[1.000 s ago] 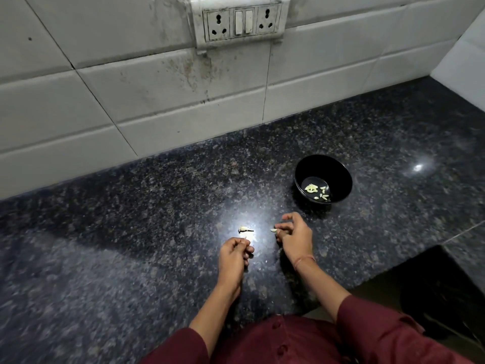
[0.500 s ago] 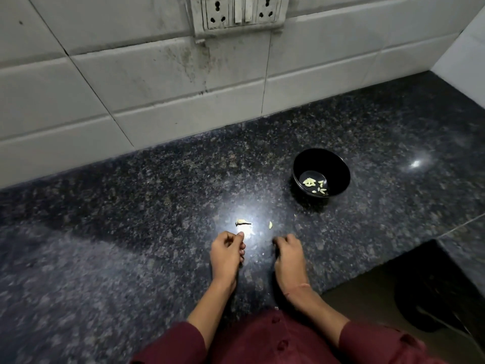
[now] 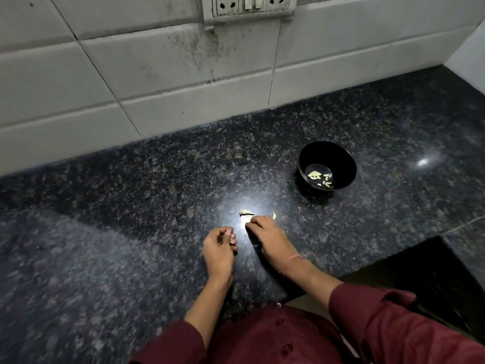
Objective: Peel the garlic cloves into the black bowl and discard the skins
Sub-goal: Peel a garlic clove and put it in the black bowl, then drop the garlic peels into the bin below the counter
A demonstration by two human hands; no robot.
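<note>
Garlic piece (image 3: 246,213) just beyond right grip (image 3: 267,237), black bowl (image 3: 338,156) well apart

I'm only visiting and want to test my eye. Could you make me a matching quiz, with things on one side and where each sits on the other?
1 black bowl
2 garlic skin
3 socket panel
4 peeled cloves

A on the tiled wall
B inside the bowl
C standing on the counter, off to the right
D lying by the right hand's fingertips

Pairs: 1-C, 2-D, 3-A, 4-B
</note>
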